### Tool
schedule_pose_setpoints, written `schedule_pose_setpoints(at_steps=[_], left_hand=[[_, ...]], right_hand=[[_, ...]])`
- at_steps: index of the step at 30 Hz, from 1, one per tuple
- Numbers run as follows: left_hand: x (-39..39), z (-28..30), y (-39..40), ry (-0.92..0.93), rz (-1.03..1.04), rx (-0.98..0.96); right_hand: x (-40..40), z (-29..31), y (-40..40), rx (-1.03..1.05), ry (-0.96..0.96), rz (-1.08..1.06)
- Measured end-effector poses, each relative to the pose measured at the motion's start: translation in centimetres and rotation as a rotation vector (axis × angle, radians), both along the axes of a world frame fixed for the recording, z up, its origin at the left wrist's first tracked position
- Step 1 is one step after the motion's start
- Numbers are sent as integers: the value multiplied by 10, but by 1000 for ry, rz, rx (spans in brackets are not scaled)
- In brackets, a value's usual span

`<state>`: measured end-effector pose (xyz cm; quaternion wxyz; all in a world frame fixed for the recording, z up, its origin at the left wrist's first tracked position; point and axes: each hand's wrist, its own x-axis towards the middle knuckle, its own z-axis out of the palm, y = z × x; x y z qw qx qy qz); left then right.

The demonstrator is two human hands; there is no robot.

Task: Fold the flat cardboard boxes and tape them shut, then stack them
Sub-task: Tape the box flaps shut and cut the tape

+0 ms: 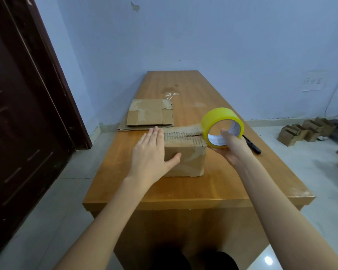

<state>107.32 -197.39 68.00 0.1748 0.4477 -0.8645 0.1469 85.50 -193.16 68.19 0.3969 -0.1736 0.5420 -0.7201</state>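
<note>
A folded cardboard box (191, 160) stands on the wooden table (183, 191), its top flaps closed with a torn, corrugated seam. My left hand (151, 152) lies flat against the box's left side, fingers straight, thumb on the front face. My right hand (232, 148) grips a yellow tape roll (221, 126) at the box's right top edge, thumb inside the core. A strip of tape runs from the roll leftward along the top seam. Flat cardboard boxes (148, 115) lie stacked behind the box.
A black pen-like tool (252, 145) lies on the table right of the roll. A scrap of clear tape (171, 95) sits farther back. Several cardboard pieces (304, 131) lie on the floor at right. A dark door (23, 114) stands at left.
</note>
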Motion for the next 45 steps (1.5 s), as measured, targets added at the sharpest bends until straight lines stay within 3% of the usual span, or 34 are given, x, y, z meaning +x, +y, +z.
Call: schedule_pose_setpoints(at_steps=[3, 12, 18, 23, 28, 38, 43, 45], left_hand=[[1, 0, 0, 8, -3, -3], [1, -3, -1, 10, 13, -2], [-2, 2, 3, -1, 1, 27], [-16, 19, 8, -92, -5, -42], [-22, 11, 5, 9, -101, 85], [-43, 19, 7, -95, -34, 81], [-49, 5, 8, 39, -63, 9], [-49, 5, 6, 13, -97, 38]], right_hand=[[-12, 0, 0, 118, 169, -59], [3, -38, 5, 169, 10, -62], [3, -40, 9, 89, -53, 28], [2, -45, 9, 55, -39, 43], [2, -47, 9, 47, -5, 59], [6, -49, 9, 82, 114, 22], [6, -49, 8, 91, 118, 9], [5, -52, 6, 103, 162, -18]])
